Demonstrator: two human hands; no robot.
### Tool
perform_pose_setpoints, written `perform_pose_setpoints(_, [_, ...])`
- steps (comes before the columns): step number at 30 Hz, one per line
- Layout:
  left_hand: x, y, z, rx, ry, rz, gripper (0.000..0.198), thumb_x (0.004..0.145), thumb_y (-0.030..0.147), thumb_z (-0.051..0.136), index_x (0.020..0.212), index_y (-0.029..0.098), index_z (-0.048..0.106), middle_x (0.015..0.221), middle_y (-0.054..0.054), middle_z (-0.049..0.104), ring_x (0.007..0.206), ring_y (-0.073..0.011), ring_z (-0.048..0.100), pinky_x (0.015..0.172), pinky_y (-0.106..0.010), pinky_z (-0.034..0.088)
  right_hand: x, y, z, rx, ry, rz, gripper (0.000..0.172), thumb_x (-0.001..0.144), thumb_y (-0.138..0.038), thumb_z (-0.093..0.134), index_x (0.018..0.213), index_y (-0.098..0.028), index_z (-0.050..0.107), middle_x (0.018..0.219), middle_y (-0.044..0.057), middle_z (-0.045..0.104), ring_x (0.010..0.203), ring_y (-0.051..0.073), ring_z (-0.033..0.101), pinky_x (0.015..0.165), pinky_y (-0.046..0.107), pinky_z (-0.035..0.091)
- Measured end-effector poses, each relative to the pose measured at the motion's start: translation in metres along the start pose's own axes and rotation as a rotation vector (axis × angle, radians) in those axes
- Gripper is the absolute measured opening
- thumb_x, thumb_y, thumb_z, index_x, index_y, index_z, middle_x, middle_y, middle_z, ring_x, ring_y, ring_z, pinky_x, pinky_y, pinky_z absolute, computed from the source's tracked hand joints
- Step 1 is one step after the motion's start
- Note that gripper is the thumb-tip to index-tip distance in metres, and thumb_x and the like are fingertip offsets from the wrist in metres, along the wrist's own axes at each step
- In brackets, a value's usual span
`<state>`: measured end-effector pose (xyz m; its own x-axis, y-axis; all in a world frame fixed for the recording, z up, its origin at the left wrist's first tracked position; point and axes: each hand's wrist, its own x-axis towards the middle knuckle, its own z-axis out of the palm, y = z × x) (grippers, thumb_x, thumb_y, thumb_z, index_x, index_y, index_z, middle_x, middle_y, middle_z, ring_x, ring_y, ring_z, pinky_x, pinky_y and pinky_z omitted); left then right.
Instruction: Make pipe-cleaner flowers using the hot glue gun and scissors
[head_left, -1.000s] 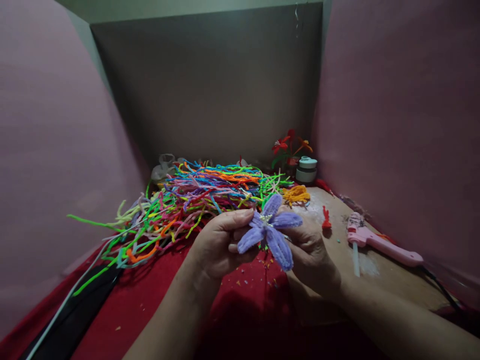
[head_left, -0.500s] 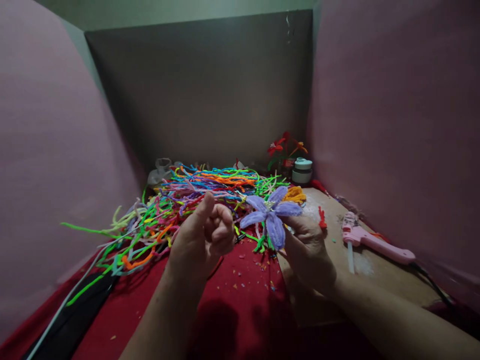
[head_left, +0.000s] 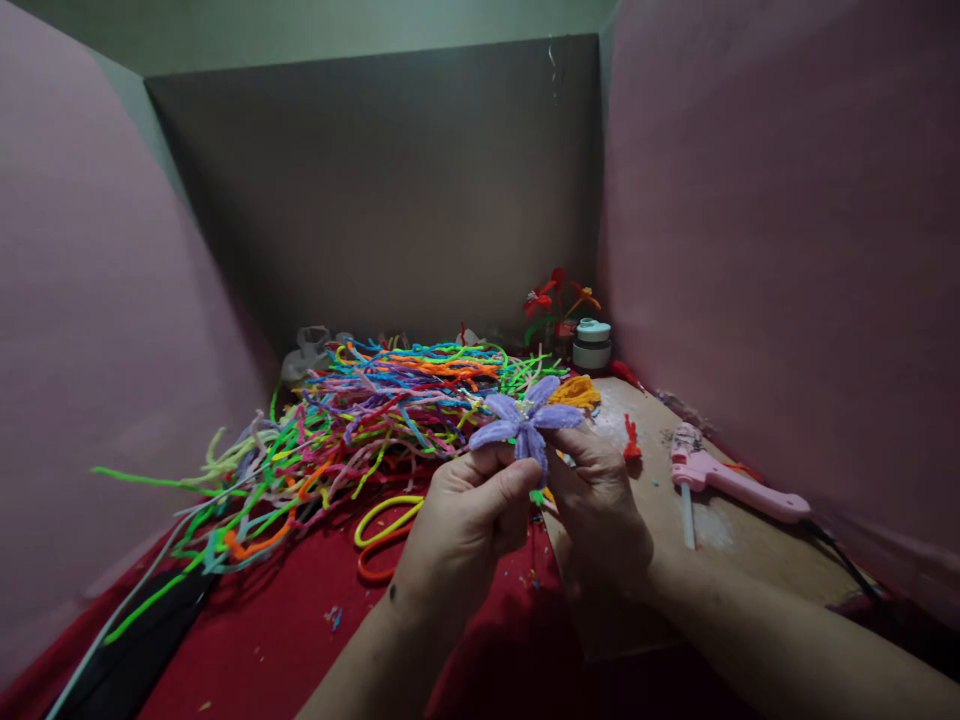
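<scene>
A purple pipe-cleaner flower [head_left: 529,420] with several looped petals and a pale yellowish centre is held up in front of me. My left hand [head_left: 480,500] pinches its lower petal between thumb and fingers. From the right, my right hand [head_left: 604,500] grips the flower from behind, under the petals; those fingertips are partly hidden by the flower. Behind it spreads a big heap of coloured pipe cleaners [head_left: 405,385].
A pink glue gun [head_left: 739,483] rests on a brown board [head_left: 622,600] at right, near a red pipe-cleaner piece [head_left: 631,438]. Scissors with yellow and red handles [head_left: 379,540] lie on the red cloth [head_left: 300,640]. Red flowers [head_left: 556,298] and a lidded jar [head_left: 592,343] stand at the back.
My left hand has moved right and closed on the flower's lower petal, uncovering the scissors' handles. My right hand still holds the flower. The view has shifted slightly.
</scene>
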<state>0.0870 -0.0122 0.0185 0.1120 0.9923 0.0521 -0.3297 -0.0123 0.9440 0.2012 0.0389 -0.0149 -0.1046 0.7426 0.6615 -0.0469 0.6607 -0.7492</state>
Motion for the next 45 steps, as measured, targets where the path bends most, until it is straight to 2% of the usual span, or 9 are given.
perform_pose_setpoints(3, [0.002, -0.003, 0.000, -0.093, -0.047, -0.025, 0.024, 0.075, 0.029, 0.067, 0.066, 0.017, 0.048, 0.043, 0.011, 0.026, 0.038, -0.0025, 0.017, 0.038, -0.018, 0.016, 0.000, 0.002, 0.001, 0.047, 0.004, 0.030, 0.019, 0.088, -0.030, 0.051, 0.086, -0.022, 0.068, 0.085, 0.003, 0.061, 0.083, 0.018, 0.051, 0.080, 0.035, 0.042])
perform_pose_setpoints(7, [0.001, -0.004, -0.003, -0.031, -0.041, -0.001, 0.020, 0.076, 0.028, 0.066, 0.070, 0.016, 0.052, 0.044, 0.010, 0.027, 0.038, -0.0021, 0.017, 0.038, -0.018, 0.015, 0.001, 0.001, 0.002, 0.072, -0.017, 0.041, 0.019, 0.088, -0.028, 0.051, 0.088, -0.023, 0.069, 0.085, 0.003, 0.061, 0.084, 0.019, 0.051, 0.080, 0.035, 0.042])
perform_pose_setpoints(14, [0.000, 0.002, -0.013, 0.132, -0.115, -0.003, 0.019, 0.071, 0.029, 0.071, 0.078, 0.013, 0.063, 0.050, 0.006, 0.044, 0.039, -0.0021, 0.032, 0.040, -0.018, 0.024, 0.001, -0.006, 0.001, 0.078, -0.010, 0.047, 0.020, 0.086, -0.026, 0.051, 0.087, -0.021, 0.070, 0.089, 0.004, 0.064, 0.088, 0.019, 0.054, 0.083, 0.036, 0.043])
perform_pose_setpoints(20, [-0.002, 0.001, -0.008, 0.263, -0.006, 0.077, 0.019, 0.071, 0.030, 0.070, 0.072, 0.012, 0.064, 0.051, 0.006, 0.042, 0.043, -0.0024, 0.028, 0.042, -0.019, 0.021, 0.003, -0.007, 0.002, 0.153, -0.011, 0.067, 0.016, 0.082, -0.021, 0.056, 0.083, -0.023, 0.072, 0.083, 0.002, 0.065, 0.085, 0.018, 0.056, 0.082, 0.034, 0.044])
perform_pose_setpoints(27, [-0.002, -0.003, 0.003, 0.381, 0.105, 0.235, 0.014, 0.076, 0.026, 0.064, 0.070, 0.014, 0.063, 0.053, 0.005, 0.045, 0.048, -0.0058, 0.034, 0.047, -0.020, 0.028, 0.006, -0.010, 0.003, 0.342, -0.014, 0.176, 0.014, 0.079, -0.022, 0.060, 0.081, -0.024, 0.073, 0.083, -0.001, 0.068, 0.078, 0.015, 0.059, 0.081, 0.031, 0.046])
perform_pose_setpoints(32, [-0.001, -0.009, 0.003, 0.523, 0.166, 0.343, 0.012, 0.078, 0.025, 0.061, 0.072, 0.015, 0.061, 0.065, 0.002, 0.052, 0.061, -0.0094, 0.043, 0.058, -0.021, 0.037, 0.006, -0.009, 0.005, 0.471, -0.058, 0.232, 0.013, 0.079, -0.024, 0.062, 0.087, -0.026, 0.072, 0.090, -0.001, 0.069, 0.087, 0.016, 0.060, 0.086, 0.032, 0.045])
perform_pose_setpoints(38, [0.001, -0.013, 0.001, 0.538, 0.158, 0.376, 0.015, 0.080, 0.030, 0.059, 0.073, 0.016, 0.059, 0.069, 0.002, 0.053, 0.065, -0.0107, 0.046, 0.064, -0.022, 0.039, 0.005, -0.011, 0.007, 0.502, -0.070, 0.330, 0.015, 0.078, -0.033, 0.063, 0.085, -0.022, 0.071, 0.086, 0.001, 0.068, 0.084, 0.018, 0.060, 0.076, 0.031, 0.047])
perform_pose_setpoints(42, [0.002, -0.005, -0.004, 0.451, 0.180, 0.330, 0.020, 0.071, 0.028, 0.070, 0.076, 0.018, 0.054, 0.067, 0.003, 0.053, 0.063, -0.0109, 0.048, 0.062, -0.022, 0.040, 0.008, -0.005, 0.006, 0.549, -0.056, 0.409, 0.017, 0.079, -0.037, 0.061, 0.085, -0.023, 0.068, 0.078, 0.001, 0.065, 0.073, 0.016, 0.057, 0.065, 0.029, 0.046])
perform_pose_setpoints(45, [0.005, -0.002, -0.009, 0.600, 0.256, 0.381, 0.021, 0.071, 0.027, 0.069, 0.084, 0.018, 0.055, 0.075, 0.000, 0.057, 0.070, -0.0136, 0.054, 0.068, -0.025, 0.044, 0.010, 0.001, 0.006, 0.558, -0.018, 0.423, 0.014, 0.078, -0.036, 0.062, 0.084, -0.024, 0.067, 0.076, 0.001, 0.065, 0.069, 0.015, 0.055, 0.062, 0.029, 0.045])
